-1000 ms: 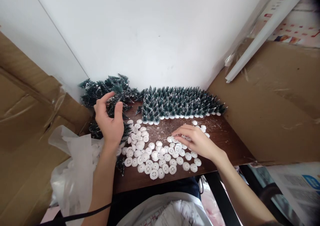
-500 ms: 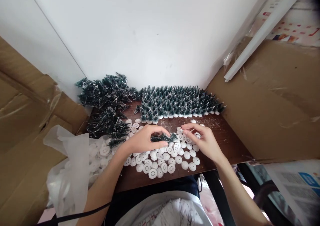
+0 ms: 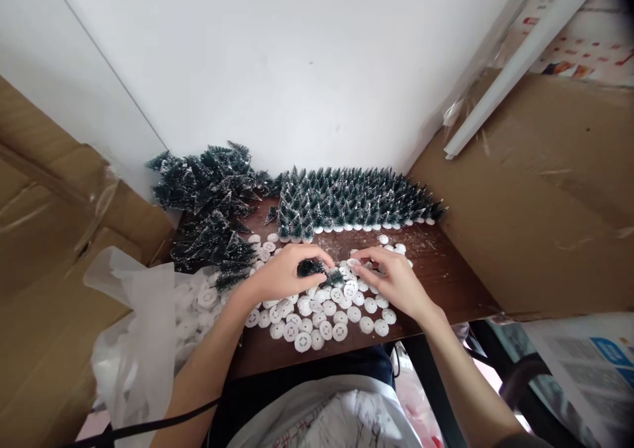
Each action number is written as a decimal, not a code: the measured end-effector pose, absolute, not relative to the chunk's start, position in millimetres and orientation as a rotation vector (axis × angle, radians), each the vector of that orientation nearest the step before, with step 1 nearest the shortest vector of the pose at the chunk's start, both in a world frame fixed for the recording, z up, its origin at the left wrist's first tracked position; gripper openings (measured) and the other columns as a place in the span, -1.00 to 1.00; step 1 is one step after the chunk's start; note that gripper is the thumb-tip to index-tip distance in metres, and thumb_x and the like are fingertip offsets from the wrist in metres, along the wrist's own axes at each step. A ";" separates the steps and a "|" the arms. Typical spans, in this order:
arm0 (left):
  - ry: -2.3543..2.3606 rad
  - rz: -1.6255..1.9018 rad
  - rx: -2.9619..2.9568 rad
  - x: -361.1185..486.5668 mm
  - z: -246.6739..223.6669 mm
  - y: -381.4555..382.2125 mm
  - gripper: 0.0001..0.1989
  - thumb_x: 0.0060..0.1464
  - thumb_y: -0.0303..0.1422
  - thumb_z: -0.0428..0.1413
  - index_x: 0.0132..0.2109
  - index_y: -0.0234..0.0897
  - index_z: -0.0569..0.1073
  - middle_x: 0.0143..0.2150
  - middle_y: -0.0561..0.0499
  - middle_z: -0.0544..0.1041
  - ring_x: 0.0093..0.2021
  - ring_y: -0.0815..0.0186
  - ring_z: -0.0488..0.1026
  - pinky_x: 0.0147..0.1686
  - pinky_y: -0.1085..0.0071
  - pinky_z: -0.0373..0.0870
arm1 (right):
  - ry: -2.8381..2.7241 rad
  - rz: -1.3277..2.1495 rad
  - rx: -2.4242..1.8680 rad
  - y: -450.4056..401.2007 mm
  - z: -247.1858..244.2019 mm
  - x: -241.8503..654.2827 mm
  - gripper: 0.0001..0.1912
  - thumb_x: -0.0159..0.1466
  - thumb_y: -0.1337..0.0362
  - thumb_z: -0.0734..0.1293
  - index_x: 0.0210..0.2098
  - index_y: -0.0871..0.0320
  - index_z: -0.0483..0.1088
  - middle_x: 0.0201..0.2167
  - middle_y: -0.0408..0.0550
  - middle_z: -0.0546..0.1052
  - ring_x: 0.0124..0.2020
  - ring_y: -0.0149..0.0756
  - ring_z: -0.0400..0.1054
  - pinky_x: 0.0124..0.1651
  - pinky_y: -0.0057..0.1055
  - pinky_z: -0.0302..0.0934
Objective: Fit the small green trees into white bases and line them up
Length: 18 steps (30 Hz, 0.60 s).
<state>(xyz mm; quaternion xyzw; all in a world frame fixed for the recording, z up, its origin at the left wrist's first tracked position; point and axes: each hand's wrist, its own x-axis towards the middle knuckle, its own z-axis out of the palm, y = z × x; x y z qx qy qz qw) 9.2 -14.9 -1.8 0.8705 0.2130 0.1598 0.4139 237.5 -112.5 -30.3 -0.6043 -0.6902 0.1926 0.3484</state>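
My left hand point(image 3: 280, 273) is closed around a small snow-tipped artificial fir tree point(image 3: 335, 277), which lies on its side with one end pointing right. Between the thumb and fingers of my right hand point(image 3: 396, 281) is a white round plastic base point(image 3: 352, 262), just to the right of the tree. A small gap seems to separate the two; whether they touch is hard to see. Below both hands, many loose white bases point(image 3: 339, 331) are spread over the brown table point(image 3: 426, 256).
Rows of upright trees on white bases point(image 3: 356, 200) stand along the back wall. A heap of loose trees point(image 3: 205, 184) fills the back left. A plastic bag of bases point(image 3: 191, 309) sits at the left. Cardboard point(image 3: 535, 203) borders the right side, and another cardboard sheet point(image 3: 44, 236) the left.
My right hand has moved a little left with the base, closer to the tree. The tree in my left hand has shifted slightly left and turned.
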 end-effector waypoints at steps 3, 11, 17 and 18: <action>0.578 0.443 2.140 9.4 -2.0 -14.7 -0.77 0.11 -0.38 0.13 -0.05 -0.19 0.50 -0.04 -0.01 0.58 -0.03 0.24 0.50 0.03 0.20 0.40 | -1.721 0.517 -1.537 -112.2 -29.0 235.8 -0.87 0.29 0.28 0.35 -0.17 0.10 0.51 -0.21 -0.05 0.61 -0.23 -0.24 0.47 -0.14 -0.28 0.33; 0.598 0.723 1.878 12.3 -8.8 -14.7 -0.51 0.01 -0.43 0.22 0.08 -0.21 0.28 -0.13 -0.05 0.60 -0.05 0.21 0.54 0.08 0.12 0.42 | -1.227 0.844 -1.312 -108.9 -26.5 213.5 -0.87 0.20 0.17 0.44 -0.35 0.09 0.52 -0.26 -0.03 0.64 -0.27 -0.26 0.50 -0.15 -0.25 0.38; 0.560 0.818 1.716 15.9 -13.4 -13.8 -0.61 -0.02 -0.45 0.26 -0.15 -0.19 0.20 -0.12 -0.11 0.62 -0.05 0.18 0.58 -0.05 0.23 0.55 | -1.057 0.928 -1.246 -104.8 -27.8 196.0 -0.83 0.18 0.13 0.45 -0.37 0.10 0.51 -0.39 -0.07 0.62 -0.38 -0.30 0.48 -0.22 -0.28 0.39; 0.579 0.819 1.698 16.2 -13.9 -14.1 -0.60 -0.03 -0.45 0.26 -0.16 -0.19 0.19 -0.12 -0.12 0.62 -0.07 0.18 0.59 -0.09 0.25 0.57 | -1.031 0.930 -1.236 -104.2 -27.6 193.8 -0.83 0.17 0.13 0.45 -0.38 0.10 0.50 -0.38 -0.06 0.63 -0.37 -0.30 0.48 -0.21 -0.28 0.39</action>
